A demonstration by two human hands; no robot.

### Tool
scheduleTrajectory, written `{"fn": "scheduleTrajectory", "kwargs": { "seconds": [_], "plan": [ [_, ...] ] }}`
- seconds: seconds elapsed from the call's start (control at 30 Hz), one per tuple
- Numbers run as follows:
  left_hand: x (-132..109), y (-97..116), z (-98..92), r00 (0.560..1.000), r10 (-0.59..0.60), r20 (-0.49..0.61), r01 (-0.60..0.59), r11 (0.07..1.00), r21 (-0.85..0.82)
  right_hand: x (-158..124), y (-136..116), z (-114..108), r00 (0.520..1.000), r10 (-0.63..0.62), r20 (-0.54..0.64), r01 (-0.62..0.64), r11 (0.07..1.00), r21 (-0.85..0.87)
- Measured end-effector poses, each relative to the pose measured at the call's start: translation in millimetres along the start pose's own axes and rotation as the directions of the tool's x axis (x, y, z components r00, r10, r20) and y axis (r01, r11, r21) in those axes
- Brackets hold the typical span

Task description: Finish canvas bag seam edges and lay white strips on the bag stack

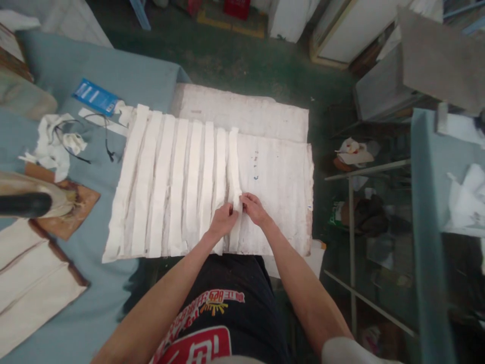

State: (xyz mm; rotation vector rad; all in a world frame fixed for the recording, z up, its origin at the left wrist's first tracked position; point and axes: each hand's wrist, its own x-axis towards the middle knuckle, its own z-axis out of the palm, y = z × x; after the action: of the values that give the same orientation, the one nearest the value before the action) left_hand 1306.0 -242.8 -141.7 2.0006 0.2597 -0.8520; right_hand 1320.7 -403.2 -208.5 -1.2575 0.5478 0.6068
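Several long white strips (176, 177) lie side by side on a pale, worn board (280, 197). The rightmost strip (234, 156) is between my two hands, running up and down the board. My left hand (224, 220) pinches this strip from its left side, fingers closed. From the right, my right hand (253, 208) grips its edge between thumb and fingers. Narrow gaps separate the strips, and the board's right part shows bare with small blue marks. What the strips are made of I cannot tell for certain; they look like cloth or soft paper.
On the blue-grey table cover (140, 76) to the left lie a blue packet (96, 96), white scraps (53, 144) with a black cord, and a brown square (81, 212) under a dark-ended object. A metal frame (351, 237) and another covered table (428, 217) stand to the right.
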Motion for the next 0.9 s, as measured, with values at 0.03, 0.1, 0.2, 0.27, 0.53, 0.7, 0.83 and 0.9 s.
{"fn": "scheduleTrajectory", "kwargs": {
  "seconds": [0.03, 0.1, 0.2, 0.27, 0.53, 0.7, 0.83, 0.9],
  "plan": [
    [0.4, 1.2, 1.8, 1.000, -0.016, -0.001, 0.016, 0.999, 0.030, 0.7, 0.4, 0.2, 1.000, -0.001, 0.000, 0.001, 1.000, 0.003],
    [0.0, 2.4, 5.9, 0.999, -0.048, 0.000, 0.047, 0.996, 0.073, 2.0, 1.2, 0.9, 1.000, -0.001, 0.000, 0.001, 1.000, 0.005],
    [-2.7, 2.0, 10.8, 0.997, -0.081, 0.012, 0.080, 0.993, 0.092, 4.0, 1.7, 1.9, 1.000, 0.001, 0.000, -0.001, 1.000, 0.008],
    [-4.7, 1.1, 12.8, 0.995, -0.096, 0.020, 0.095, 0.993, 0.073, 5.1, 1.4, 2.4, 1.000, 0.005, 0.000, -0.005, 1.000, 0.010],
    [-8.4, 3.2, 20.3, 0.990, -0.108, 0.094, 0.121, 0.981, -0.151, 8.5, -0.9, 4.0, 0.999, 0.015, -0.030, -0.014, 0.999, 0.032],
    [-20.8, 5.9, 24.2, 0.996, -0.043, 0.082, 0.065, 0.954, -0.293, 6.4, -3.0, 7.1, 0.999, 0.021, -0.049, -0.018, 0.998, 0.056],
    [-45.0, 5.9, 38.1, 0.996, -0.022, 0.091, 0.057, 0.916, -0.397, 1.7, -5.6, 11.2, 0.997, 0.020, -0.077, -0.014, 0.997, 0.078],
    [-60.1, 6.4, 45.8, 0.994, -0.006, 0.114, 0.055, 0.900, -0.432, -0.8, -6.4, 14.3, 0.995, 0.019, -0.098, -0.011, 0.996, 0.089]
  ]
}}
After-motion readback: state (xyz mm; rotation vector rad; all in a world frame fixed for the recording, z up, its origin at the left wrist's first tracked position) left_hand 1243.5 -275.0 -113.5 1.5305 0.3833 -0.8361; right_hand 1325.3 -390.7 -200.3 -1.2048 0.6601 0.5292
